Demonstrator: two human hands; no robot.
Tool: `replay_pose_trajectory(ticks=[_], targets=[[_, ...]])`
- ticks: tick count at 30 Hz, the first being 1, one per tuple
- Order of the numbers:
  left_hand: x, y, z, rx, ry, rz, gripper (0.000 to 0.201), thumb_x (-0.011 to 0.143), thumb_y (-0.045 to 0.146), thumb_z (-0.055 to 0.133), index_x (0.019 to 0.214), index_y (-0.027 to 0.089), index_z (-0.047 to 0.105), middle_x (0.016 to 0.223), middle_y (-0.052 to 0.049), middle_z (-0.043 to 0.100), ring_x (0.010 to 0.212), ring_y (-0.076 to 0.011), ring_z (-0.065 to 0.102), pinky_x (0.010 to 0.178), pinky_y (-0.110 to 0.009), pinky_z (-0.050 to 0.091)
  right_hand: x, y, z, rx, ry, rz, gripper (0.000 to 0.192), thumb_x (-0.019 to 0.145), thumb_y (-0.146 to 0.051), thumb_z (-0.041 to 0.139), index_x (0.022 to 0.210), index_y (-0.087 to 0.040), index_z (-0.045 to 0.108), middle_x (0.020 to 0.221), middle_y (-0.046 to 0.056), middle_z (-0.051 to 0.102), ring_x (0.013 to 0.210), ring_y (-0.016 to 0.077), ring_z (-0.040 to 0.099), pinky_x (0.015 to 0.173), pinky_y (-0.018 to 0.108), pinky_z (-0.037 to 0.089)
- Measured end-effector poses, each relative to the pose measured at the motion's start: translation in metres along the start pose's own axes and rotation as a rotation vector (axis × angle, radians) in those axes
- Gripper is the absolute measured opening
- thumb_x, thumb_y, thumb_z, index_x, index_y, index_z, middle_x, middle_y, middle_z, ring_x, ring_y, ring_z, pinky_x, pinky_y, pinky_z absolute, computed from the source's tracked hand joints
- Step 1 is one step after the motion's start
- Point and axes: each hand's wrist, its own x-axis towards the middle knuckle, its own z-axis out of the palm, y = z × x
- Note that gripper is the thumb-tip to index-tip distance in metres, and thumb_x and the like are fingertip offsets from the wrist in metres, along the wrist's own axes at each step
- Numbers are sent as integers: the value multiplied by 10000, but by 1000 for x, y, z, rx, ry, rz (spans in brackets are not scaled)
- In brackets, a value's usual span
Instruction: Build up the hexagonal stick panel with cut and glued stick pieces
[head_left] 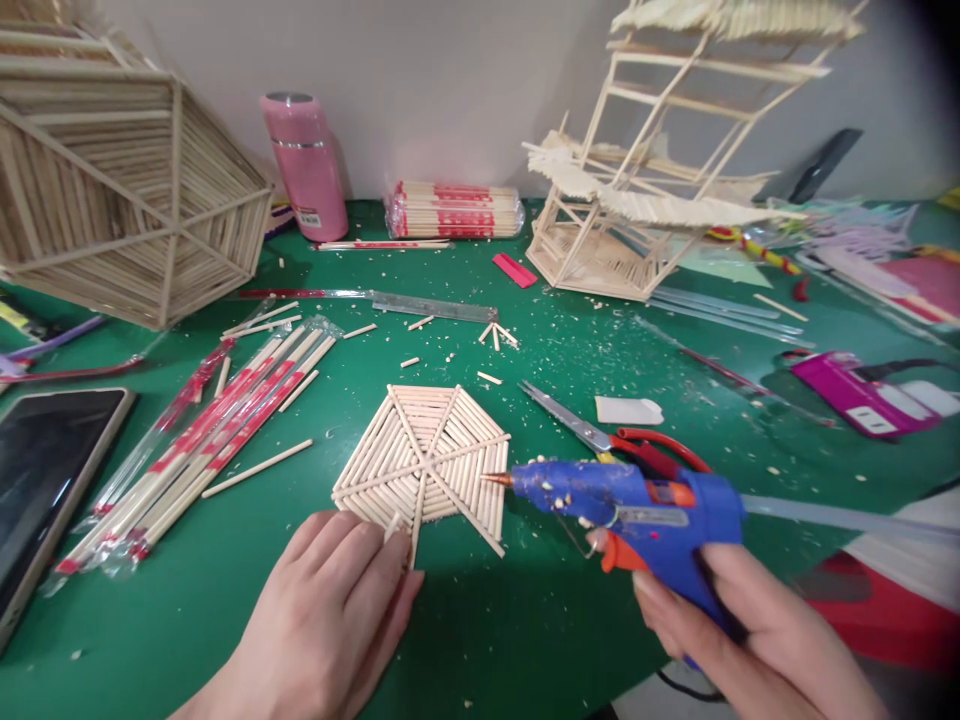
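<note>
Two bare hands work over a green surface (480,640) strewn with wood chips. At the far left sits a large hexagonal basket of sticks (127,200), tipped on its side, and near it, at the left edge, lies a dark tablet (45,480). Just right of the tablet, wrapped chopsticks in red-and-clear sleeves (202,440) fan out, with a few loose sticks among them. A pink flask (306,165) stands far back by the wall, a packed bundle of chopsticks (454,210) to its right, and a metal ruler (435,307) lies nearer.

The left hand (330,610) rests palm down at the near edge, fingers bent, its fingertips pinching a short stick piece (393,527) against the near edge of the flat hexagonal panel (424,463); that grip is lightly closed on the piece. The panel lies flat in the middle of the surface, spokes crossing at its centre.

To its right, the right hand (750,630) has its grip closed around the handle of a blue glue gun (637,505), a finger on the orange trigger. The gun's nozzle points left and sits at the panel's right edge. Scissors with red handles (607,440) lie just beyond the gun. Far right stands a tall stick tower model (652,190), and a magenta box (855,395) lies near the right edge.
</note>
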Motion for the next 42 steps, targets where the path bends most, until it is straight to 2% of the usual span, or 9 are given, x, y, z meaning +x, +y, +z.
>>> replay_pose_trajectory(ticks=[3,9,17,21,24,26,28,31,42], targets=[[1,0,-1,4,2,-4,114,811,111,522,911,116,578,672,-37,538,617,-171,446,571,-320,376,23,-7,-9,17,-49,-19,198,745,-456,578,788,-262,591,553,-29,626,468,158,590,414,201,499],[2,-1,-6,10,17,-20,113,830,122,494,913,132,570,683,-33,560,641,-168,486,606,-315,409,89,1,-28,-78,101,-19,298,744,-489,551,844,-213,606,741,27,674,623,187,615,550,274,491],[2,-2,-10,146,108,97,269,907,112,303,1008,87,551,778,-75,621,705,-153,552,692,-286,437,145,25,-23,-210,133,-128,247,795,-331,557,922,-142,652,827,87,689,719,198,631,641,301,467],[2,3,-14,108,-16,83,311,918,116,258,1057,113,537,818,-86,630,718,-167,565,663,-314,452,131,6,-18,-243,309,-240,254,762,-273,611,967,-126,638,959,143,630,802,218,598,584,301,447],[6,11,-13,88,-66,164,264,911,129,321,1029,150,556,731,-52,620,621,-161,556,559,-296,440,97,-31,-7,-171,345,-460,113,816,-243,563,891,-194,634,873,52,626,814,155,575,721,278,446],[8,18,-9,37,-107,161,196,891,148,390,922,177,582,674,-19,604,567,-147,540,515,-272,428,70,-57,5,2,74,-792,124,826,-170,558,928,-199,622,845,30,613,779,126,561,713,251,444],[7,23,-4,-52,-138,52,174,862,153,436,746,188,562,597,10,570,530,-126,520,492,-241,423,48,-75,18,134,-188,-945,131,839,-160,540,935,-187,626,766,13,582,700,113,523,632,231,434],[4,27,-2,-150,-178,-106,192,788,98,477,623,194,487,554,32,547,522,-97,516,477,-191,420,29,-85,34,59,-287,-985,168,851,-151,507,756,-187,641,703,8,569,656,121,482,591,249,402],[5,26,-11,-198,-237,-154,205,696,49,490,582,214,443,528,64,532,513,-86,523,441,-168,410,23,-72,48,8,-298,-927,276,913,-204,389,745,-158,603,703,35,568,644,146,469,583,285,360]])
